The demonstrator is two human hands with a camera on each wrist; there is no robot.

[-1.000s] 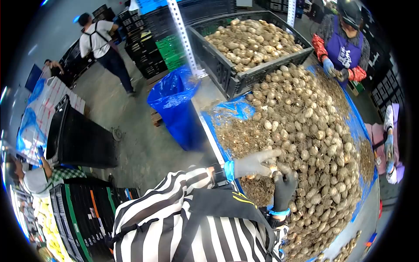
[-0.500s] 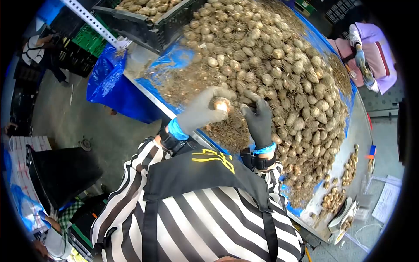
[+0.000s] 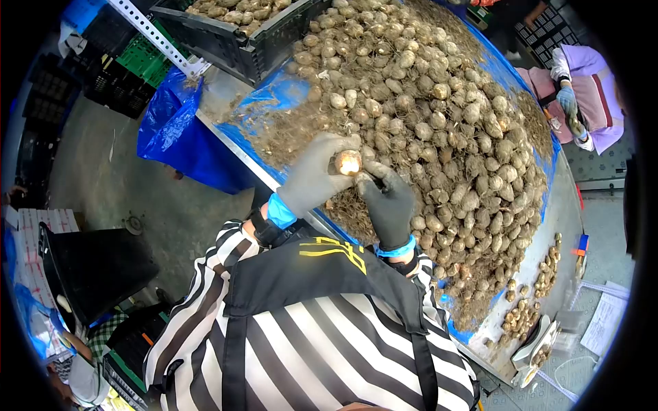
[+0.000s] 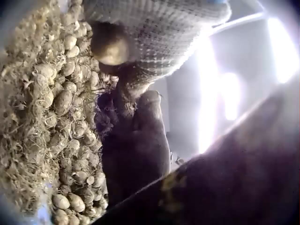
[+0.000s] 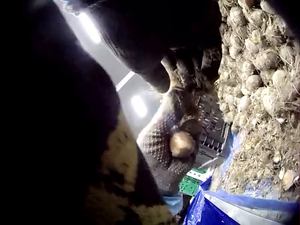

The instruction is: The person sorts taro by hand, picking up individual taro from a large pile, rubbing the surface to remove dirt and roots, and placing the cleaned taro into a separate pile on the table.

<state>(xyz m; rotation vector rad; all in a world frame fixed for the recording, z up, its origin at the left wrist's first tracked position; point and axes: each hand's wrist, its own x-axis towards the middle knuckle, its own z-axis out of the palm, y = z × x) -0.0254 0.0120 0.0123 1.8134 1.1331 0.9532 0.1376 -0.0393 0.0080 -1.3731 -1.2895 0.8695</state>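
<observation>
A round brown taro (image 3: 349, 162) with a pale cut face sits in my left hand (image 3: 308, 175), its grey-gloved thumb and fingers curled about it. My right hand (image 3: 391, 205), in a darker glove, meets the left fingertips just right of the taro. In the left wrist view, fibrous roots (image 4: 129, 105) show between the two hands' fingertips, where the right fingers pinch. The right wrist view has the same taro (image 5: 182, 143) lying against the dotted left palm. Below both hands spreads a large heap of hairy taros (image 3: 445, 137).
A black crate (image 3: 250, 51) of taros stands at the table's far left, above a blue bag (image 3: 178, 130). Loose root scraps (image 3: 274, 137) litter the near side. Smaller taros (image 3: 521, 318) lie at the right end. Another person (image 3: 582, 96) works across the table.
My view has swung downward and right since a second ago. Over the last half second my right hand has come in from the right to meet the left hand, which still holds the taro.
</observation>
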